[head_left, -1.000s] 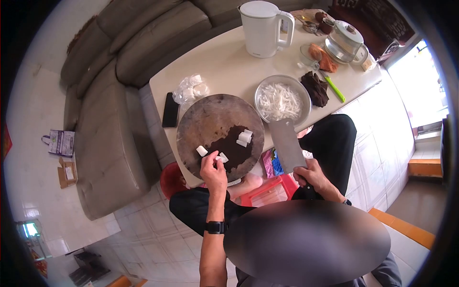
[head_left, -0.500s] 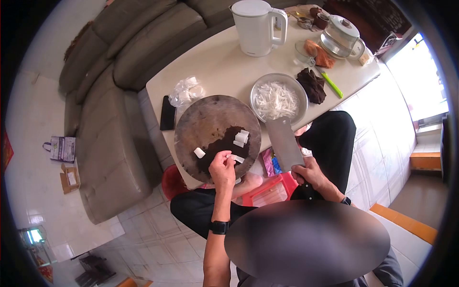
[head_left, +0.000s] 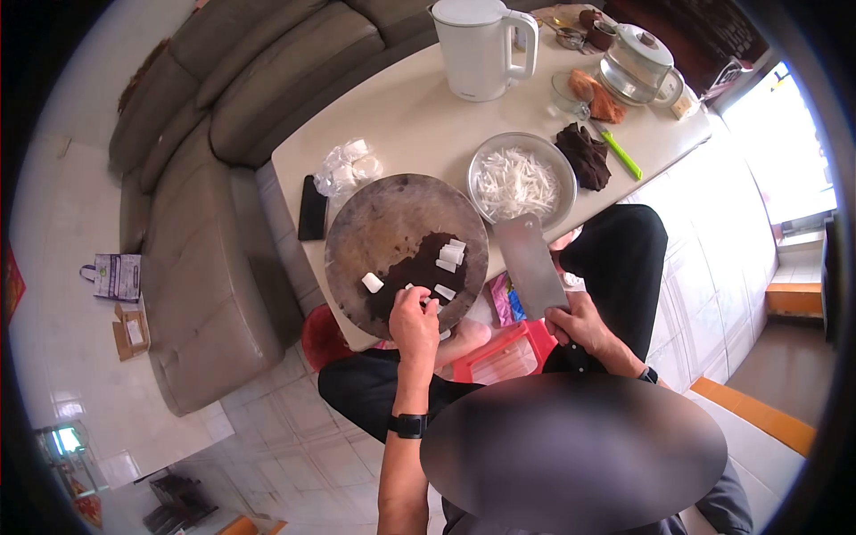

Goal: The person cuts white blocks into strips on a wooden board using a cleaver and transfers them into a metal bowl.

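Note:
My right hand (head_left: 580,323) grips a cleaver (head_left: 533,267), its broad blade pointing away from me between the cutting board and the metal bowl. Over the near edge of the round wooden cutting board (head_left: 374,223), my left hand (head_left: 414,328) has its fingertips drawn together. A bit of white shows at them, too small to make out. Just beyond those fingers lies a single white slice (head_left: 445,292). Several overlapping white slices (head_left: 452,256) rest farther up on the board's dark wet patch, and a white chunk (head_left: 372,283) sits to the left.
A metal bowl (head_left: 569,192) of white shreds stands behind the board. Around it are a dark cloth (head_left: 584,156), a green-handled knife (head_left: 622,156), a white kettle (head_left: 473,53) and a glass teapot (head_left: 635,67). A plastic bag (head_left: 348,169) and a black phone (head_left: 313,209) lie left.
The slice that was at my left fingertips now lies on the board, apart from them. My left hand has drawn back slightly toward me. The right hand and cleaver stay almost still.

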{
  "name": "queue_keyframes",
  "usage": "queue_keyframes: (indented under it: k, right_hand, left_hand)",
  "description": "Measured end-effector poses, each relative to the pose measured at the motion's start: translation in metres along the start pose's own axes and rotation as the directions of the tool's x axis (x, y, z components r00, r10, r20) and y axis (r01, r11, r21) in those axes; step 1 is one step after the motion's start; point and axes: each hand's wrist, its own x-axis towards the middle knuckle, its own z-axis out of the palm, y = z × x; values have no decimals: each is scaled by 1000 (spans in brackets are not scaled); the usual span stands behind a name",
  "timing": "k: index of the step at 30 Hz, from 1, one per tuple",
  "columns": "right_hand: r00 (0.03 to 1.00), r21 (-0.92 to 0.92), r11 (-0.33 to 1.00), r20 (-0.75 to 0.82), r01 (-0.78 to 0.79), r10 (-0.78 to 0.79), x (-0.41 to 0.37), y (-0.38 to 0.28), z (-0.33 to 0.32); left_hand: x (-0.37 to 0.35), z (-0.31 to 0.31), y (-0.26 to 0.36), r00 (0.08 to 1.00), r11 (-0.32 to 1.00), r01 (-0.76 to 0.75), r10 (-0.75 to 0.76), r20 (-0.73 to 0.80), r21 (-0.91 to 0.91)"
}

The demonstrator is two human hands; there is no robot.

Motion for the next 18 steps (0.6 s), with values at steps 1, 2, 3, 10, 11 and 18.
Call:
queue_keyframes:
  k: [1, 2, 3, 10, 11, 18]
  right_hand:
    - [1000, -1, 1000, 1, -1, 1, -2, -2, 1]
    - [997, -203, 976, -8, 77, -81, -4, -5, 2]
    - [987, -397, 906, 0, 148, -161, -6, -8, 3]
    - [877, -767, 506, 149, 394, -456, -12, -29, 33]
    - [868, -782, 462, 194, 418, -457, -12, -30, 38]
    - [869, -839, 306, 334, 451, -365, -2, -36, 57]
  left_hand:
    - [-3, -1, 7, 984, 984, -134, 146, -101, 115]
    - [-6, -1, 12, 937, 938, -250, 297, -183, 241]
    - [-7, 0, 11, 938, 938, -249, 296, -182, 239]
    - [-13, 18, -13, 761, 738, -594, 645, -75, 319]
    - [-14, 20, -14, 760, 748, -595, 643, -98, 293]
    - [-16, 28, -24, 752, 757, -583, 640, -158, 293]
